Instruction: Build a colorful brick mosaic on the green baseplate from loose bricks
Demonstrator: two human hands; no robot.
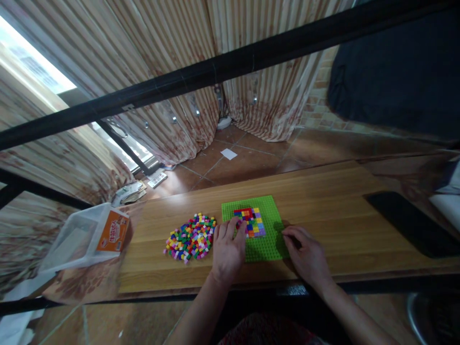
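A green studded baseplate [264, 251] lies on the wooden board. Near its middle is a patch of small coloured building bricks [257, 223], in red, blue, yellow and purple among others. My left hand [228, 249] reaches over the plate's left side, with thumb and forefinger closed around a small magenta brick [238, 224] at the patch's left edge. My right hand [305, 251] is at the plate's right edge, fingers curled and tips pinched together. Whatever is between those tips is hidden. Left of my left hand spreads a heap of loose bricks [192, 237].
A clear plastic box [81, 239] with an orange label stands left of the wooden board [323, 201]. At the board's right end lies a dark flat object [413, 223]. A black metal bar [179, 79] crosses beyond it, before striped curtains [165, 38].
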